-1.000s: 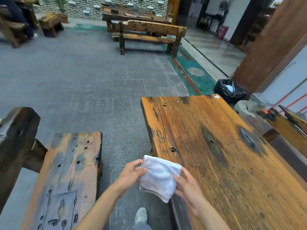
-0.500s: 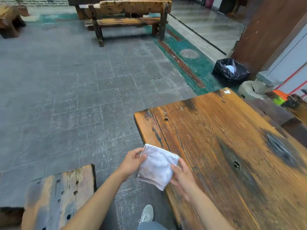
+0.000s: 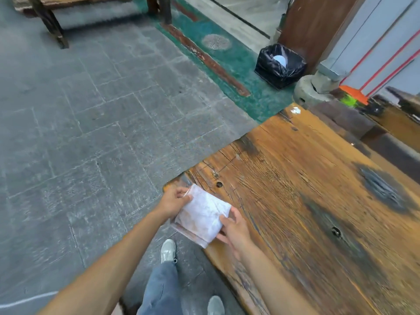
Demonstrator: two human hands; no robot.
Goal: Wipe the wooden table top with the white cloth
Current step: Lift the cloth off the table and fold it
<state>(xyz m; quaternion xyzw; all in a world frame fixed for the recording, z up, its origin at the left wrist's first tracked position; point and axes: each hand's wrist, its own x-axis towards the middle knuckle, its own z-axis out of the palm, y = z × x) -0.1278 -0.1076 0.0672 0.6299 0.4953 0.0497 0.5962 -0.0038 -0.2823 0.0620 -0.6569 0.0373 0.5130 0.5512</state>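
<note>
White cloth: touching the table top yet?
Cannot tell. In the head view both hands, left and right, hold the folded white cloth over the table top corner; no contact or gap shows plainly.

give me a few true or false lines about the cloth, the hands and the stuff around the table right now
1. Both hands hold the white cloth. True: left hand and right hand each grip a side.
2. The cloth is spread flat across the wooden table. False: it is folded, held at the near corner.
3. A black-lined bin stands on the floor beyond the table. True.
4. A cup stands on the table. False: none shows.
5. The cloth is blue. False: white.
</note>
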